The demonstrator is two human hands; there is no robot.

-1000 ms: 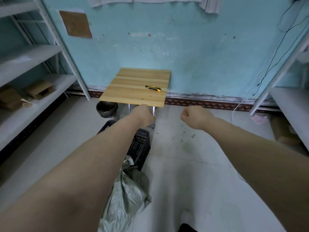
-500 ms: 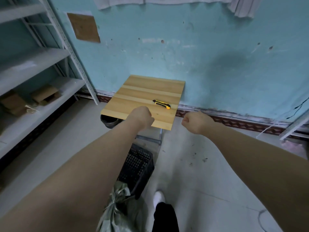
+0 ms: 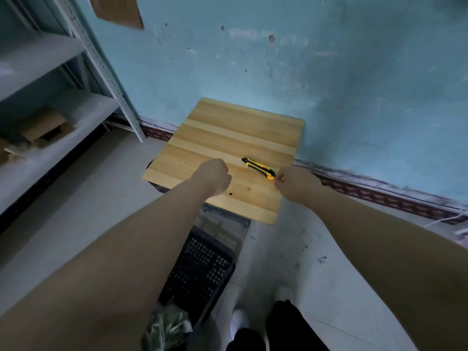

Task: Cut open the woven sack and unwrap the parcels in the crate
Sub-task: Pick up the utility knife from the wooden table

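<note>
A yellow and black utility knife (image 3: 258,168) lies on a small wooden table (image 3: 228,138) against the blue wall. My right hand (image 3: 296,184) hovers just right of the knife's near end, fingers curled, holding nothing. Over the table's front part, my left hand (image 3: 214,176) is a closed fist, also with nothing in it. On the floor below, a black perforated crate (image 3: 200,272) stands partly under the table. The tied top of a grey-green woven sack (image 3: 166,330) shows at the bottom edge, touching the crate.
Grey metal shelving (image 3: 50,102) runs along the left, with cardboard boxes (image 3: 46,126) on a lower shelf. A dark round bin (image 3: 158,186) peeks out under the table's left edge. My feet (image 3: 239,323) stand on the pale tiled floor right of the crate.
I have stepped closer to the table. Both fists moved forward over the tabletop, and my right hand now sits beside the knife.
</note>
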